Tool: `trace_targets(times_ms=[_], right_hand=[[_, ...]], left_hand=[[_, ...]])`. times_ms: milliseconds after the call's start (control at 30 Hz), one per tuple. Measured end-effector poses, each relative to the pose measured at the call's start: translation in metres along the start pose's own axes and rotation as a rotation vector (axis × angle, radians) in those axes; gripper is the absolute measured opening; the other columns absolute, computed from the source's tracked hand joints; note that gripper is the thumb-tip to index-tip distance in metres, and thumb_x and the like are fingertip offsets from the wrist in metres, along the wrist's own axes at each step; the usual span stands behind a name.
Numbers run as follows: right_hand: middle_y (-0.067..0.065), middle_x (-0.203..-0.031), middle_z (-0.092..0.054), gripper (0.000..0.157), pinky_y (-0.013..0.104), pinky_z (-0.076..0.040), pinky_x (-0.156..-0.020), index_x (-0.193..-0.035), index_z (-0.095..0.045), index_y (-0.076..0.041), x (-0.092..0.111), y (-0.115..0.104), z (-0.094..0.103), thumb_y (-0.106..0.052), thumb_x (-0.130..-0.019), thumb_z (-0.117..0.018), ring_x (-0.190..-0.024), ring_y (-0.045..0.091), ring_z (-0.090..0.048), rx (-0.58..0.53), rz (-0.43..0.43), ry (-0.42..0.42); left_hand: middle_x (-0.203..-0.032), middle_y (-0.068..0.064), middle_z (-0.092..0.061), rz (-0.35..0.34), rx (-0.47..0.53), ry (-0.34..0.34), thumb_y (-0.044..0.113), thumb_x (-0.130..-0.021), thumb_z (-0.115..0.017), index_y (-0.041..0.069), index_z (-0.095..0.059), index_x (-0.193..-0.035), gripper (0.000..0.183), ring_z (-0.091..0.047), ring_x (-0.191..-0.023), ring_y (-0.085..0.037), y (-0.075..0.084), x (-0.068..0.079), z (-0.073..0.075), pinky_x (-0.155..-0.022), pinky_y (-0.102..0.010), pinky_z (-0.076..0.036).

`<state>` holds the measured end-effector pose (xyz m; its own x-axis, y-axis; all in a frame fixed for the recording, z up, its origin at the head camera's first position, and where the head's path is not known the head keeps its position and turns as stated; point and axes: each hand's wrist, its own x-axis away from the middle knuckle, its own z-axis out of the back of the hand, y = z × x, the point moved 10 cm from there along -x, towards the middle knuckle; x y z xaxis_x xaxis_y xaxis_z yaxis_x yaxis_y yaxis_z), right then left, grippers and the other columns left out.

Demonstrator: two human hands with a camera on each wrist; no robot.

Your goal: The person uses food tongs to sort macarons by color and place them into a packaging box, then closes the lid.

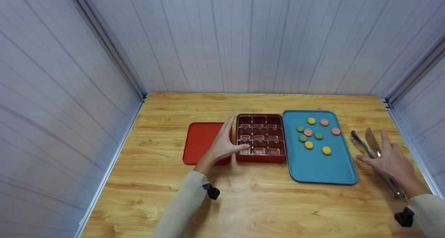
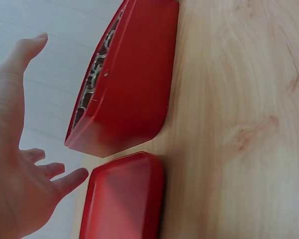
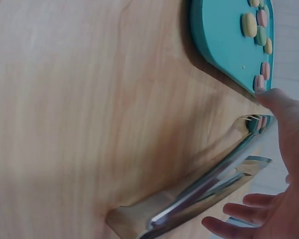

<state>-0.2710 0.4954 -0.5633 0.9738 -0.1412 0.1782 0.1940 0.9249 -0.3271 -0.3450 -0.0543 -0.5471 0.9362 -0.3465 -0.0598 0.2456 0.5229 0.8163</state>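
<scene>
My left hand (image 1: 222,145) is spread at the left side of a red box (image 1: 261,159), fingers straight and thumb reaching over its near left corner. A clear plastic insert splits the box into several compartments with nothing in them. Under that hand and forearm lies a shallow red lid (image 1: 200,142), partly covered. Over at the far right, my right hand (image 1: 394,161) hovers over metal tongs (image 3: 189,201) with thumb and fingers apart around them. The tongs lie on the table with their two arms spread, the handle end toward me.
Between the box and tongs lies a blue tray (image 1: 321,168), right beside the box. Several yellow (image 1: 326,150), pink (image 1: 336,131) and green macarons (image 1: 318,136) are scattered over its far half. White panel walls (image 1: 229,39) enclose the wooden table (image 1: 264,206) at the back and sides.
</scene>
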Motion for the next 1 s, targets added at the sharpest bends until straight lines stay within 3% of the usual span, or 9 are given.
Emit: trace_targets(times_ms=[167, 267, 400, 533, 700, 800, 1000], right_hand=[[0.063, -0.155, -0.027, 0.135, 0.077, -0.053, -0.079, -0.175, 0.009, 0.007, 0.000, 0.004, -0.011, -0.070, -0.100, -0.073, -0.124, 0.081, -0.047, -0.014, -0.006, -0.055], [0.060, -0.153, -0.034, 0.125, 0.079, -0.053, -0.083, -0.174, -0.003, 0.011, 0.001, 0.006, -0.014, -0.061, -0.102, -0.075, -0.125, 0.079, -0.049, -0.015, -0.003, -0.065], [0.054, -0.147, -0.047, 0.104, 0.071, -0.055, -0.078, -0.169, -0.022, 0.014, 0.003, 0.010, -0.011, -0.042, -0.102, -0.078, -0.117, 0.072, -0.058, -0.010, -0.003, -0.044], [0.049, -0.133, -0.059, 0.084, 0.062, -0.055, -0.068, -0.158, -0.034, 0.018, 0.005, 0.014, -0.008, -0.029, -0.101, -0.074, -0.104, 0.063, -0.065, -0.017, -0.002, -0.015], [0.048, -0.128, -0.061, 0.080, 0.058, -0.054, -0.065, -0.155, -0.036, 0.018, 0.006, 0.016, -0.008, -0.030, -0.102, -0.073, -0.100, 0.060, -0.066, -0.013, -0.003, -0.014], [0.049, -0.131, -0.060, 0.082, 0.058, -0.054, -0.065, -0.157, -0.035, 0.017, 0.007, 0.017, -0.008, -0.031, -0.103, -0.072, -0.101, 0.061, -0.066, -0.010, -0.007, -0.021], [0.051, -0.137, -0.056, 0.085, 0.060, -0.055, -0.066, -0.161, -0.031, 0.015, 0.007, 0.017, -0.010, -0.040, -0.107, -0.069, -0.106, 0.066, -0.064, 0.009, 0.000, -0.043]], left_hand=[[-0.191, -0.019, -0.016, -0.020, 0.010, -0.018, 0.079, -0.076, -0.091, 0.017, -0.010, -0.183, 0.149, -0.022, -0.176, -0.045, -0.003, 0.003, -0.007, -0.140, -0.072, -0.025], [-0.189, -0.024, -0.018, -0.024, 0.022, -0.023, 0.065, -0.077, -0.097, 0.012, -0.010, -0.183, 0.147, -0.024, -0.175, -0.048, -0.003, 0.004, -0.009, -0.139, -0.072, -0.026], [-0.187, -0.028, -0.021, -0.009, 0.042, -0.038, 0.041, -0.078, -0.100, 0.008, -0.011, -0.182, 0.141, -0.027, -0.173, -0.050, -0.004, 0.004, -0.014, -0.139, -0.072, -0.027], [-0.185, -0.030, -0.025, 0.009, 0.032, -0.051, 0.046, -0.078, -0.102, 0.008, -0.016, -0.181, 0.140, -0.029, -0.171, -0.052, -0.014, 0.003, -0.022, -0.139, -0.072, -0.029], [-0.184, -0.029, -0.028, 0.036, -0.006, -0.039, 0.059, -0.080, -0.099, 0.007, -0.024, -0.180, 0.135, -0.031, -0.170, -0.053, -0.036, -0.004, -0.031, -0.139, -0.069, -0.031], [-0.185, -0.028, -0.027, 0.057, -0.014, -0.044, 0.055, -0.079, -0.101, 0.004, -0.027, -0.178, 0.134, -0.031, -0.170, -0.053, -0.037, -0.004, -0.032, -0.139, -0.068, -0.031], [-0.187, -0.027, -0.021, 0.109, 0.021, -0.065, 0.036, -0.081, -0.102, 0.001, -0.024, -0.178, 0.130, -0.026, -0.172, -0.052, -0.020, 0.004, -0.028, -0.142, -0.066, -0.025]])
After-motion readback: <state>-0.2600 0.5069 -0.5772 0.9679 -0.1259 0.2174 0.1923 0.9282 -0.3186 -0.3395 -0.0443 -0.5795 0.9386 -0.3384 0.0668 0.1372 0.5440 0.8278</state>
